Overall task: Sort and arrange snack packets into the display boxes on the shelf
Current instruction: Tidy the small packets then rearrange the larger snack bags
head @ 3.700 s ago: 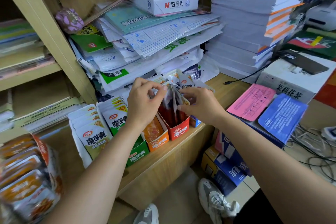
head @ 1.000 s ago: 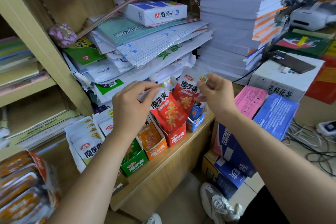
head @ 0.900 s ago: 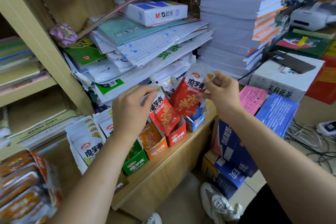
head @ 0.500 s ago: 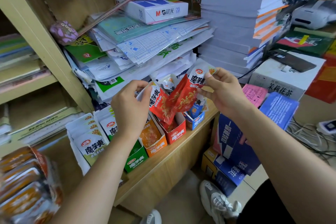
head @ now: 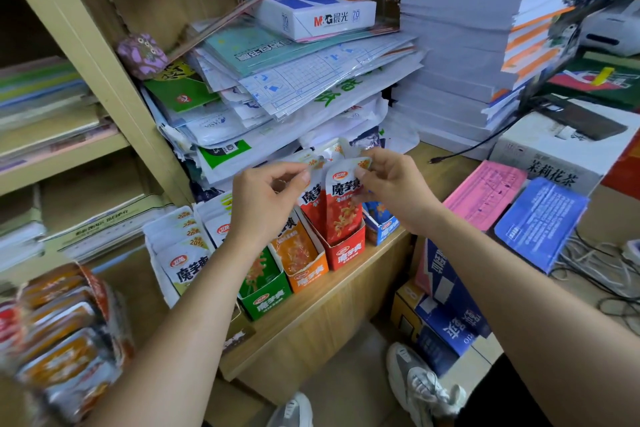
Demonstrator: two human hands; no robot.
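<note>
Four display boxes stand in one row close to the front edge of the wooden shelf: the green box, the orange box, the red box and the blue box, each one just beside the next. Directly behind the row, a pile of wrapped papers comes forward over the boxes, so the room at the back is small. The open room is above the boxes and on the side of the person. Left of the green box, loose white packets fill the place up to the shelf post. Right of the blue box, bare wood runs to a tall paper stack.

Two red packets stand upright with their bottoms inside the red box. Each has a white top with a red logo, dark characters and a yellow "20%" corner mark. The lower part is red with a picture of pale orange strips.

The left hand pinches the top of the rear packet between thumb and forefinger, a narrow grip. The right hand has the same narrow grip on the upper corner of the front packet.
</note>
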